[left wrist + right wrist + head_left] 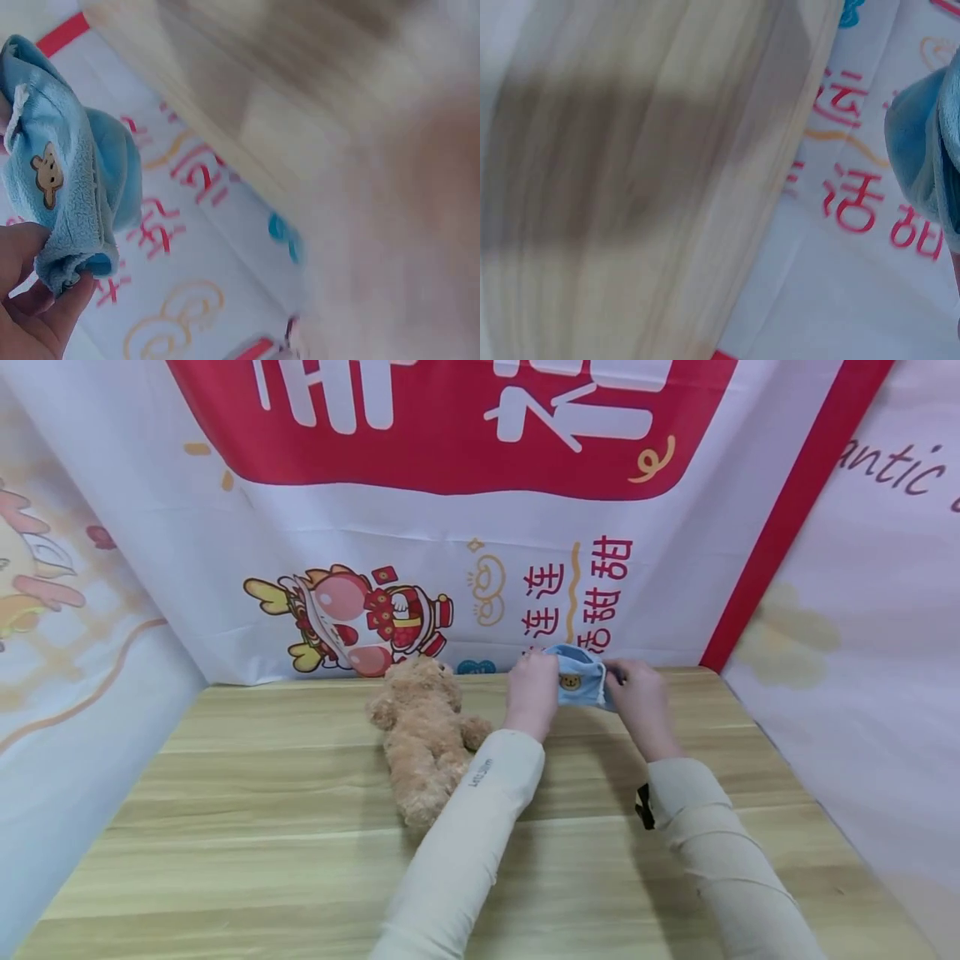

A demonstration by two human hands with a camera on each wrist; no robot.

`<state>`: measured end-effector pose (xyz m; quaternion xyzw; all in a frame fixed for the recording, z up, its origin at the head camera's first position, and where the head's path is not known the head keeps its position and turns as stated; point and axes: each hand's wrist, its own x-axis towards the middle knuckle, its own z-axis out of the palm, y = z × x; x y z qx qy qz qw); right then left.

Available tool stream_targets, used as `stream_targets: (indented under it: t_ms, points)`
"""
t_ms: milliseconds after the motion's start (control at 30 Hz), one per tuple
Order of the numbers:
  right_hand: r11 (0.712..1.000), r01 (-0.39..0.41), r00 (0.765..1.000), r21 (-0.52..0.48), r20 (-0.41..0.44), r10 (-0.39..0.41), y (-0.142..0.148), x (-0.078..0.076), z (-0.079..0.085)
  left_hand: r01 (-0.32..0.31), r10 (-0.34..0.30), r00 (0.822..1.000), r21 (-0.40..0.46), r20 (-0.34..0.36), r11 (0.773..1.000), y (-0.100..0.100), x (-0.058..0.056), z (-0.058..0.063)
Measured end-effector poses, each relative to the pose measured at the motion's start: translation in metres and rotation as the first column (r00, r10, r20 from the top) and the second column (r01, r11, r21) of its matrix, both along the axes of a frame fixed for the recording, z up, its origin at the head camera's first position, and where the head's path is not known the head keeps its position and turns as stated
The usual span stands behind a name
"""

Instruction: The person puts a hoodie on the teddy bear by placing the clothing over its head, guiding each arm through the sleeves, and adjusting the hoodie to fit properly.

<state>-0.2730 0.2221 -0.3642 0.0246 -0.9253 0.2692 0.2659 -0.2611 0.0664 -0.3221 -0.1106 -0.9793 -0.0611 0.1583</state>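
Above the far edge of the table, a small light-blue fleece garment (579, 683) with a bear-face patch is held up between both hands. The left hand (534, 691) pinches one side of it; in the left wrist view the thumb and fingers (69, 309) grip the edge beside an opening. On the other side the right hand (641, 700) grips the garment near a whitish trim. The right wrist view shows only part of the blue cloth (915, 142) at its right edge. A light-brown plush bear (423, 735) lies on the table, left of the left forearm.
The wood-grain table (225, 827) meets a white backdrop (652, 585) with red lettering and a cartoon dragon figure (367, 618). Printed cloth walls stand at left and right. The left sleeve overlaps the plush bear's lower part in the head view.
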Motion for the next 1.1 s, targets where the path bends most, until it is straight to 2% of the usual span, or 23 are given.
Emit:
stream_targets:
  t_ms: [200,333,433,600,833,967,1100]
  points:
    - [0.993,-0.01,1.0,-0.119,-0.022,0.007,-0.036,-0.007,0.011,0.022,-0.025,0.999,-0.072,-0.044,0.997,-0.03,-0.01,0.023]
    - [0.976,-0.032,0.999,-0.215,-0.03,0.026,-0.059,-0.012,0.016,0.033,-0.036,0.998,-0.07,-0.042,0.997,-0.053,-0.014,0.037]
    - [0.96,-0.06,0.998,-0.273,-0.044,0.05,-0.078,-0.014,0.018,0.03,-0.033,0.998,-0.056,-0.05,0.998,-0.074,-0.014,0.043]
    - [0.942,-0.094,0.996,-0.323,-0.017,0.093,-0.11,-0.014,0.018,0.034,-0.037,0.998,-0.044,-0.054,0.998,-0.111,-0.012,0.046]
    - [0.934,-0.15,0.988,-0.323,-0.007,0.156,-0.143,-0.01,0.014,-0.023,0.023,1.0,-0.01,0.001,1.0,-0.148,-0.009,0.047]
    - [0.935,-0.164,0.984,-0.315,0.018,0.179,-0.156,-0.007,0.008,-0.045,0.045,0.998,0.0,0.035,0.999,-0.162,-0.006,0.042]
    - [0.936,-0.184,0.976,-0.3,0.054,0.209,-0.166,-0.004,0.001,-0.068,0.068,0.997,0.0,0.043,0.998,-0.175,-0.002,0.032]
